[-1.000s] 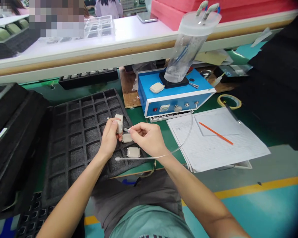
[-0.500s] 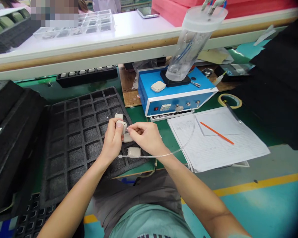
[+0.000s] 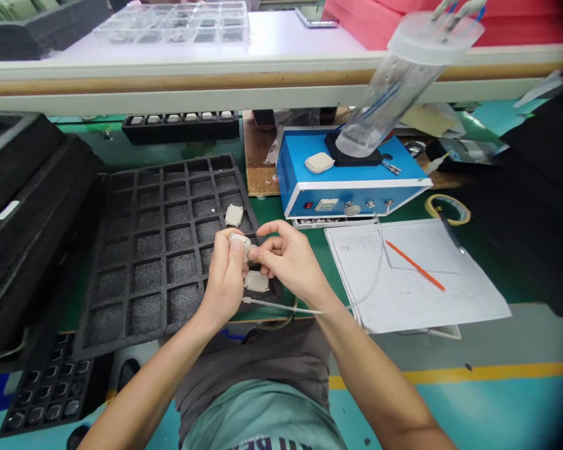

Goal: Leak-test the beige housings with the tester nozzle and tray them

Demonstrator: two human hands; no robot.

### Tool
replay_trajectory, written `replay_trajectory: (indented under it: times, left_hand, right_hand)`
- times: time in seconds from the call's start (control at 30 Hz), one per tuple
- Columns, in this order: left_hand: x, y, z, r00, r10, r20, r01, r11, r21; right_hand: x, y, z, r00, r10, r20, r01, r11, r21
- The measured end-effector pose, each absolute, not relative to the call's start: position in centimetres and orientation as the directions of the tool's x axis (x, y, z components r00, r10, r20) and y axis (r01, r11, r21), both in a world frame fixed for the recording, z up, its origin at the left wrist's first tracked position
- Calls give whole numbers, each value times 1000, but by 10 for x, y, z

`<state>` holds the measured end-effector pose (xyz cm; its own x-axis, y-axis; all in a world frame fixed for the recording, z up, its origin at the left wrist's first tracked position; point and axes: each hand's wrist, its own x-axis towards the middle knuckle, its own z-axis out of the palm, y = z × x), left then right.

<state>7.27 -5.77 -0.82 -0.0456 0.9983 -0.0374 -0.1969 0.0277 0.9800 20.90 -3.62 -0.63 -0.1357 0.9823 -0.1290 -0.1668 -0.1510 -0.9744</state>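
Beige plastic, smooth and rounded at the corners, makes up the small squarish casing point(image 3: 240, 245) held above the right side of a black foam tray point(image 3: 145, 278). The left hand point(image 3: 226, 275) has its fingers pinching it, thumb across the face, probably to steady it and leave one edge bare. At that edge the right hand point(image 3: 291, 259) brings its thumb close, forefinger raised apart and the other fingers curled; I cannot tell whether they grip anything tiny.

Two similar beige casings, one beyond the left hand point(image 3: 234, 215) and one below the right point(image 3: 257, 281), lie on the tray, whose matte, grainy foam and square pockets seem meant to cushion and separate parts. A clear flexible tube point(image 3: 272, 305) curves past the right wrist towards a glossy blue metal box point(image 3: 293, 195), perhaps left trailing for easy reach. Another casing point(image 3: 319, 162) rests on the box.
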Motion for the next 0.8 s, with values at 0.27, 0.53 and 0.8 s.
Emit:
replay_trajectory:
  times: [0.27,0.53,0.8]
  left_hand:
    - [62,-57,-4,-57,985,-162,-474,116,873]
    - [55,-59,-24,-165,978,-123,-428,41,903]
    - [53,-63,-34,-206,974,-92,-340,17,940]
  right_hand:
    - [238,-145,-41,-235,903,-360,-759,-402,-512]
    - [209,-197,-38,-175,971,160,-297,103,-949]
    - [193,-88,-31,151,910,387,-3,392,-920]
